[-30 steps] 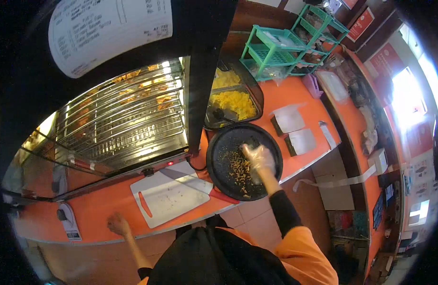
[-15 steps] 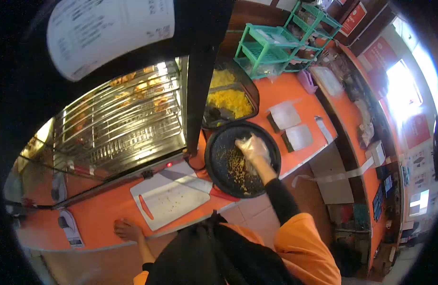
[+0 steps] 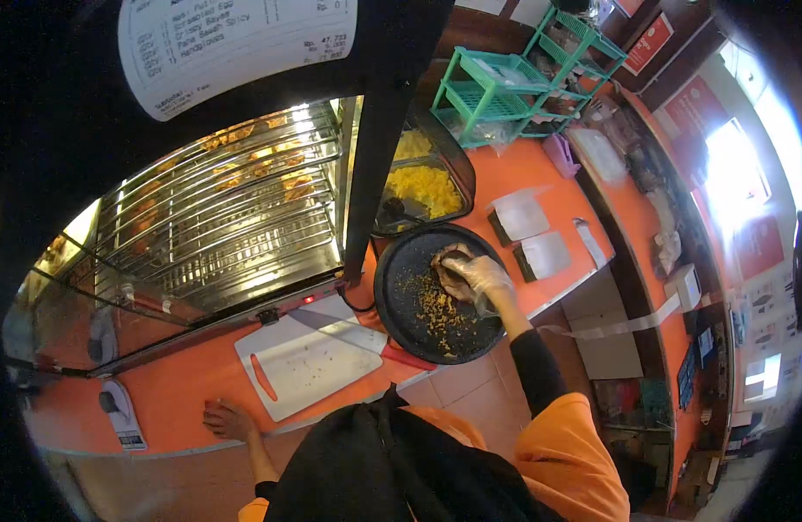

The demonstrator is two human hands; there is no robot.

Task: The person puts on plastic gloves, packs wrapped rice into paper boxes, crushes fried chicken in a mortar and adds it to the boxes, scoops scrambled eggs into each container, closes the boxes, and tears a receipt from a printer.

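My right hand [image 3: 481, 275], in a clear plastic glove, is closed on a brown, rounded piece [image 3: 456, 291] inside a wide black round stone mortar [image 3: 401, 335]. Fingers cover part of the piece, and I cannot tell its kind. Yellow-brown crumbs [image 3: 437, 311] lie scattered in the mortar, left of and below the piece. My left hand [image 3: 229, 421] is bare and rests on the orange counter [image 3: 179, 409] near its front edge, fingers spread, holding nothing. Between the hands, a knife with a red handle [image 3: 407, 357] lies across a white cutting board [image 3: 309, 370].
A lit display case [image 3: 235, 217] with fried food stands at the left. Behind the mortar is a bin of yellow food [image 3: 422, 190]. Two open boxes [image 3: 531, 235] sit to its right, green racks [image 3: 496, 87] beyond. A scale [image 3: 120, 413] stands left of my left hand.
My right hand has shifted slightly right and down in the mortar, and the brown piece now shows beneath its fingers. The left hand stays on the counter. The camera view has shifted slightly.
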